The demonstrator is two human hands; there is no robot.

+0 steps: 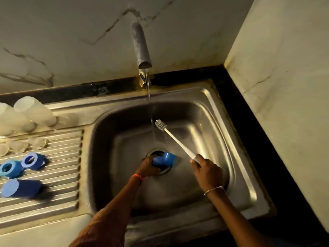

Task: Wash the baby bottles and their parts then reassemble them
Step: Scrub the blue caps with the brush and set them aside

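Here, low in the stainless-steel sink [106, 132], the left hand [148, 166] grips a blue cylindrical plastic bottle part [164, 159] just above the round drain [156, 152], its fingers curled round the near end; the right hand [207, 171] grasps the near end of a slim white bottle brush [175, 139], whose bristled head points far and left, just beside the thin stream of water [149, 104] falling from the grey metal tap [142, 45]; brush and part are apart, so the step in hand looks like wetting the brush before scrubbing this piece. To do it well, I judge, turn the part's open end toward the brush, bring both under the stream, push the head fully inside and twist; hold firmly, since wet plastic slips and the drain is directly below. On the ribbed draining board [58, 175] at left lie two blue rings [32, 160], a blue cap [19, 188], clear teats [36, 142] and, farther off, translucent white bottles [33, 111]; whether these are already washed cannot be told, and nothing is reassembled.
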